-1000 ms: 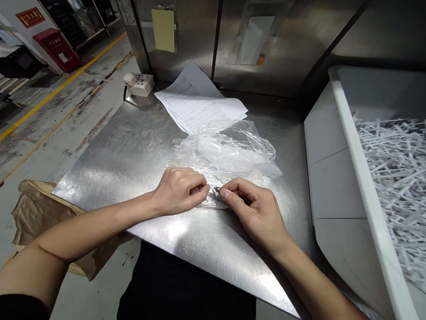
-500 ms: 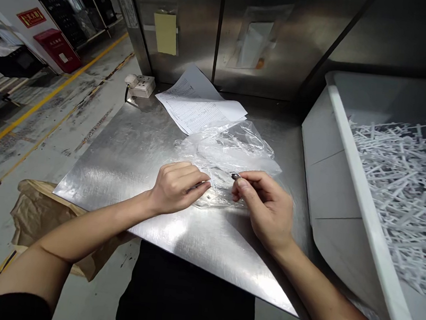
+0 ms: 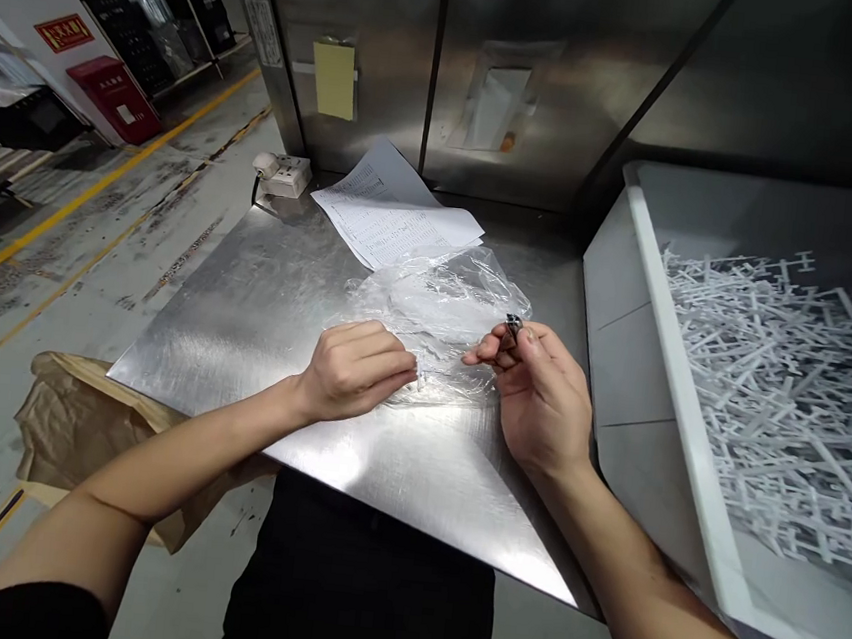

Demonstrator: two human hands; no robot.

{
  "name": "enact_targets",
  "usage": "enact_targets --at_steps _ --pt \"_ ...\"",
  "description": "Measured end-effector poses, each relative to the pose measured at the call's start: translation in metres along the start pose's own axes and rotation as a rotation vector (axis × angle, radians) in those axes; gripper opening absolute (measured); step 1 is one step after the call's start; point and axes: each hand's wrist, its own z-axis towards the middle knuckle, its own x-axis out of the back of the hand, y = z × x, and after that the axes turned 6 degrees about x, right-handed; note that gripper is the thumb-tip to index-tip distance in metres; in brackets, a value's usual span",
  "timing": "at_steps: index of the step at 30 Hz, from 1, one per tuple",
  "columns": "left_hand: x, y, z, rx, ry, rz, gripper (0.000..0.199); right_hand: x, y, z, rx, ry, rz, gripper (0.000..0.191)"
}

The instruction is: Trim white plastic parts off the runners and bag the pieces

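Observation:
My left hand (image 3: 357,371) is closed in a pinch above the metal table, with a small white plastic piece (image 3: 422,374) showing at its fingertips. To its right, my right hand (image 3: 544,391) is curled with the palm partly turned up. Its thumb and fingers grip a small dark, shiny metal tool (image 3: 514,325); most of the tool is hidden, so its exact kind does not show. Beneath and behind both hands lies a crumpled clear plastic bag (image 3: 443,296). The two hands are apart from each other.
A large pale bin (image 3: 677,414) on the right holds many white plastic sprue pieces (image 3: 780,394). Printed sheets (image 3: 391,211) and a power socket (image 3: 287,176) lie at the back of the metal table (image 3: 221,330). Brown paper (image 3: 85,417) hangs below the left edge.
My right hand has moved slightly right and turned palm up, carrying the metal tool away from my left hand. The left hand has barely moved. The view has shifted slightly.

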Motion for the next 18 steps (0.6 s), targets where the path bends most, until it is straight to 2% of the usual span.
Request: enact_targets --at_steps 5,9,13,16,18 --pt "-0.002 0.001 -0.001 0.015 0.058 -0.001 0.006 -0.001 -0.002 -0.001 0.044 -0.038 -0.012 0.023" --pt "0.001 -0.001 -0.003 0.059 0.060 -0.003 0.012 -0.002 -0.004 -0.002 0.044 -0.091 -0.009 0.024" --pt "0.008 0.005 -0.002 0.030 0.077 0.027 0.013 -0.005 -0.002 -0.003 0.069 -0.116 -0.049 0.025" --pt "0.019 0.016 -0.008 0.032 0.128 0.013 0.008 -0.006 0.001 -0.002 0.086 -0.111 -0.079 0.024" --pt "0.037 0.021 -0.021 0.070 0.148 0.032 0.003 -0.005 0.003 -0.002 0.095 -0.096 -0.090 0.024"
